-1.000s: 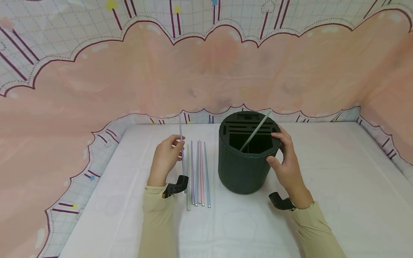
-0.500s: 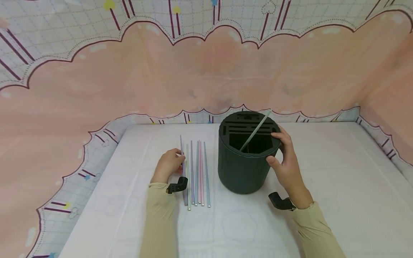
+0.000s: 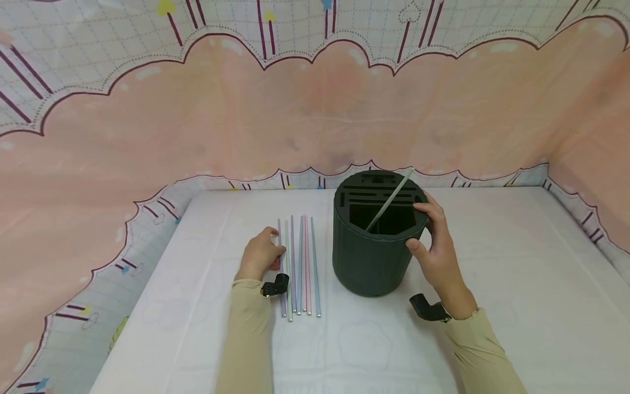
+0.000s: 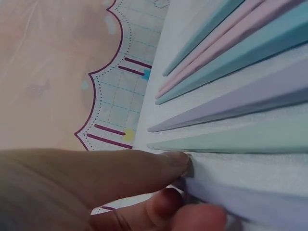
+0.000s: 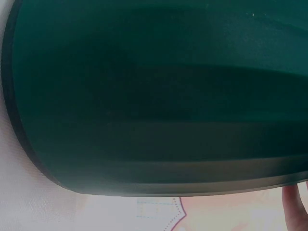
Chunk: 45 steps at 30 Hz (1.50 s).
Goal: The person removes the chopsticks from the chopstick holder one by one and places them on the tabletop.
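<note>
In the head view my left hand (image 3: 258, 256) pinches a purple chopstick (image 3: 283, 301) at the left end of a row lying on the white cloth. The left wrist view shows my thumb and fingertips at the thin end of this purple chopstick (image 4: 240, 197). Just beside it lies a pale green chopstick (image 3: 289, 306), then several purple, blue and pink ones. My right hand (image 3: 439, 257) grips the upper right side of a dark green utensil holder (image 3: 371, 268), thumb in front and fingers at the rim. One pale green chopstick (image 3: 391, 198) leans inside its open compartment.
The holder's slotted top (image 3: 376, 189) has its open compartments toward me. A white cloth (image 3: 531, 284) covers the table. Patterned peach curtain (image 3: 315, 115) hangs behind and along the sides. Black wrist cameras sit on both wrists.
My left hand has come down toward me with the purple chopstick, which now lies beside the pale green one in the row. The right hand and the holder stay in place.
</note>
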Available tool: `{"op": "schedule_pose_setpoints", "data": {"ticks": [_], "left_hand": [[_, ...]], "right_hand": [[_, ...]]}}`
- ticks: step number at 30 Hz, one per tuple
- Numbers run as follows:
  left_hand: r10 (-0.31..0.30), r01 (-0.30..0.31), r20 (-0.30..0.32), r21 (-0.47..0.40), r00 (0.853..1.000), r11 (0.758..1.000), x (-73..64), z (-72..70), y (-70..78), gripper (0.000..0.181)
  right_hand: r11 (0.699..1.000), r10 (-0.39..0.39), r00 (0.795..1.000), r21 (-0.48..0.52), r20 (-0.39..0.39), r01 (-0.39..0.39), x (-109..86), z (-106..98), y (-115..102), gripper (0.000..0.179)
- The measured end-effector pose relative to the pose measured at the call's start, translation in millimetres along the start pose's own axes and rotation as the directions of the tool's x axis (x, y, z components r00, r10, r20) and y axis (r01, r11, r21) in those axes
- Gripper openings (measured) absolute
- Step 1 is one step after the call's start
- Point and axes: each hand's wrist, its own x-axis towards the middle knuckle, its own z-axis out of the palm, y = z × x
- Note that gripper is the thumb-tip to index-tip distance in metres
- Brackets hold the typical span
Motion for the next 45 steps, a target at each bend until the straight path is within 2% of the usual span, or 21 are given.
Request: {"op": "schedule_pose_setpoints", "data": {"ticks": [5,8,10,13,17,22,25,27,28,30,33,35,37,39,42,44,45], "left_hand": [[0.037,-0.037,-0.018,0.025,0.999,0.999,0.8,-1.3,3.8,0.050],[0.103,-0.102,-0.030,0.030,0.994,0.994,-3.6,-6.3,10.7,0.047],[0.163,-0.162,-0.034,0.051,0.986,0.986,-10.1,-12.3,17.5,0.046],[0.246,-0.245,-0.025,0.054,0.969,0.968,-24.7,-24.3,32.1,0.045],[0.330,-0.329,-0.044,0.044,0.943,0.943,-45.2,-37.7,51.8,0.043],[0.408,-0.404,-0.088,0.063,0.909,0.913,-68.2,-45.4,70.2,0.041],[0.457,-0.453,-0.134,0.065,0.879,0.889,-84.1,-48.4,80.7,0.038],[0.503,-0.502,-0.182,0.056,0.845,0.863,-94.1,-49.0,88.9,0.036],[0.531,-0.535,-0.207,0.045,0.821,0.844,-98.6,-48.6,93.2,0.035],[0.593,-0.606,-0.256,0.035,0.763,0.795,-105.7,-46.2,102.3,0.034],[0.669,-0.696,-0.325,0.045,0.668,0.717,-111.5,-38.9,113.3,0.030],[0.701,-0.736,-0.358,0.053,0.617,0.675,-114.4,-33.3,119.2,0.029],[0.722,-0.767,-0.388,0.056,0.573,0.639,-116.6,-27.8,124.4,0.028],[0.738,-0.794,-0.406,0.047,0.539,0.606,-118.1,-22.8,129.7,0.028],[0.767,-0.822,-0.406,0.062,0.497,0.566,-117.8,-14.8,138.4,0.031],[0.783,-0.827,-0.390,0.086,0.485,0.555,-115.8,-8.8,143.3,0.034],[0.789,-0.827,-0.378,0.097,0.484,0.553,-114.8,-6.0,145.6,0.035]], "right_hand": [[1.000,0.004,1.000,-0.001,-0.002,-0.004,-0.3,-1,-1,0.078],[1.000,0.004,1.000,0.000,-0.002,-0.004,-0.2,-1,0,0.078],[1.000,0.000,1.000,0.000,-0.001,0.000,-0.1,-1,1,0.079],[1.000,-0.006,1.000,-0.003,0.000,0.006,-0.2,0,2,0.079],[1.000,-0.008,1.000,-0.012,0.000,0.008,-0.9,0,4,0.079],[1.000,-0.013,1.000,-0.020,0.001,0.013,-1.6,0,3,0.077],[1.000,-0.016,1.000,-0.019,0.004,0.017,-1.6,0,2,0.077],[1.000,-0.012,1.000,-0.019,0.004,0.012,-1.6,0,2,0.077],[1.000,-0.009,1.000,-0.021,0.003,0.009,-1.7,0,2,0.077],[1.000,-0.005,1.000,-0.021,0.000,0.005,-1.4,0,1,0.077],[1.000,-0.003,1.000,-0.020,0.000,0.003,-1.4,0,1,0.076],[1.000,-0.004,1.000,-0.018,0.001,0.004,-1.5,0,0,0.075],[1.000,-0.008,1.000,-0.018,0.005,0.008,-1.4,1,0,0.075],[1.000,-0.014,1.000,-0.010,0.008,0.014,-0.9,2,1,0.075],[1.000,-0.026,1.000,-0.009,0.006,0.026,0.7,2,2,0.077],[1.000,-0.031,1.000,-0.004,0.001,0.031,1.5,2,3,0.078],[0.999,-0.032,0.999,-0.009,-0.001,0.032,1.8,1,2,0.079]]}}
